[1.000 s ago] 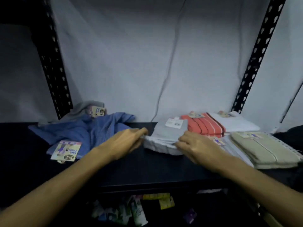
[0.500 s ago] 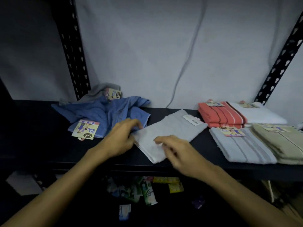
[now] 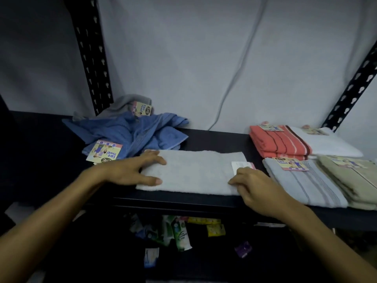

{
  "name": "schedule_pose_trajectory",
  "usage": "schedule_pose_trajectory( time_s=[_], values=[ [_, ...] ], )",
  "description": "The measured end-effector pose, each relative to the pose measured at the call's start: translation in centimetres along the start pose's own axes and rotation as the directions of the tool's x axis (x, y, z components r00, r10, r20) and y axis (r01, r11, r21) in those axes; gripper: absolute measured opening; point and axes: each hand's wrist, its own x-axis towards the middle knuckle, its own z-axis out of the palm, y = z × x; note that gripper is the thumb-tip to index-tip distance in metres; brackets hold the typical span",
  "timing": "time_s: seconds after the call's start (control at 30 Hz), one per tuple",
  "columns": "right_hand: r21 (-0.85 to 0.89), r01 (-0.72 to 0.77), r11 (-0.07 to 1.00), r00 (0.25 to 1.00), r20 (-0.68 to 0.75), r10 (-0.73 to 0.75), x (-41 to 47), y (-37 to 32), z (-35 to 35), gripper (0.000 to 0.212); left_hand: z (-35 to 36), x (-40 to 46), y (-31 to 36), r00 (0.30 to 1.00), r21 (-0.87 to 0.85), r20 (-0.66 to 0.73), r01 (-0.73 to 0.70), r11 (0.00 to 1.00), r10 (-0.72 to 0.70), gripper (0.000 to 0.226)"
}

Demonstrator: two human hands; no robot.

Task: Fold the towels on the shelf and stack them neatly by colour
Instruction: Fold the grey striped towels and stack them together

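A pale grey towel (image 3: 193, 171) lies flat, folded into a long strip, along the front of the black shelf (image 3: 216, 135). My left hand (image 3: 130, 170) rests on its left end with fingers spread. My right hand (image 3: 255, 186) touches its right front corner, beside a white tag (image 3: 241, 165); the fingertips are hidden against the cloth. Crumpled blue towels (image 3: 138, 133) and a grey towel (image 3: 126, 103) lie at the back left. At the right sit folded towels: coral striped (image 3: 279, 141), white (image 3: 330, 144), light blue-grey (image 3: 306, 184), beige (image 3: 355, 180).
Black perforated uprights (image 3: 91, 54) (image 3: 350, 86) stand at the shelf's back corners before a grey fabric backdrop. Packets and tubes (image 3: 179, 231) lie on the lower level beneath the shelf edge. Cardboard labels (image 3: 105, 153) hang on the towels.
The pale grey towel has been turned from a diagonal lie to lie straight along the shelf front. My hands have spread apart to its two ends.
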Motion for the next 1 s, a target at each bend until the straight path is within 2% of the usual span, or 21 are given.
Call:
schedule_pose_trajectory(
  time_s=[0.03, 0.1, 0.2, 0.27, 0.33, 0.4, 0.43, 0.5, 0.6, 0.7, 0.8, 0.9, 1.0],
  values=[
    [0.052, 0.035, 0.998, 0.999, 0.022, -0.036, -0.2, -0.8, -0.4, 0.037, -1.1, -0.2, -0.6, 1.0, -0.007, 0.027, 0.016, 1.0, -0.016, 0.06],
    [0.103, 0.062, 0.993, 0.997, -0.054, -0.057, 0.3, -1.6, -0.7, 0.032, -2.4, -0.4, -0.6, 0.997, -0.014, 0.044, 0.061, 0.998, -0.06, 0.059],
    [0.095, -0.122, 0.988, 0.97, -0.199, 0.139, 1.9, -1.1, 0.3, 0.027, -2.1, 0.2, 1.6, 0.992, 0.159, -0.08, 0.105, 0.982, -0.094, 0.048],
    [0.129, -0.217, 0.968, 0.957, -0.168, 0.237, 2.4, -1.0, 1.4, 0.023, 0.0, 0.9, 4.6, 0.965, 0.26, -0.262, 0.061, 0.964, 0.01, 0.042],
    [0.122, -0.242, 0.962, 0.954, -0.152, 0.259, 2.4, -1.2, 2.6, 0.027, 2.9, 2.5, 8.4, 0.907, 0.237, -0.375, -0.104, 0.966, 0.189, 0.036],
    [0.038, -0.292, 0.956, 0.947, -0.128, 0.294, 2.1, -1.5, 3.0, 0.043, 5.7, 4.8, 12.0, 0.886, 0.216, -0.364, -0.222, 0.951, 0.289, 0.038],
    [-0.018, -0.3, 0.954, 0.948, -0.112, 0.296, 1.8, -1.5, 3.1, 0.05, 7.1, 6.4, 13.3, 0.897, 0.228, -0.327, -0.232, 0.946, 0.299, 0.042],
    [-0.092, -0.285, 0.954, 0.958, -0.071, 0.279, 1.3, -1.0, 3.2, 0.065, 9.1, 9.1, 14.8, 0.934, 0.255, -0.26, -0.179, 0.95, 0.246, 0.05],
    [-0.095, -0.298, 0.95, 0.953, 0.019, 0.301, 0.7, 0.2, 3.4, 0.06, 10.4, 10.9, 14.3, 0.967, 0.31, -0.213, -0.069, 0.948, 0.14, 0.057],
    [-0.124, -0.303, 0.945, 0.948, 0.062, 0.312, 0.6, 1.0, 3.6, 0.058, 10.0, 9.9, 12.7, 0.968, 0.338, -0.239, 0.011, 0.941, 0.075, 0.06],
    [-0.15, -0.271, 0.951, 0.957, 0.065, 0.283, 0.8, 1.2, 3.9, 0.07, 8.0, 8.1, 9.1, 0.965, 0.345, -0.26, 0.102, 0.933, -0.009, 0.061],
    [-0.133, -0.27, 0.954, 0.957, 0.07, 0.281, 0.9, 1.3, 3.8, 0.059, 5.0, 5.7, 4.4, 0.944, 0.365, -0.311, 0.224, 0.904, -0.108, 0.063],
    [-0.15, -0.241, 0.959, 0.966, 0.06, 0.252, 0.8, 1.3, 3.6, 0.063, 3.2, 3.0, 1.4, 0.918, 0.302, -0.319, 0.335, 0.892, -0.237, 0.064]
  ],
)
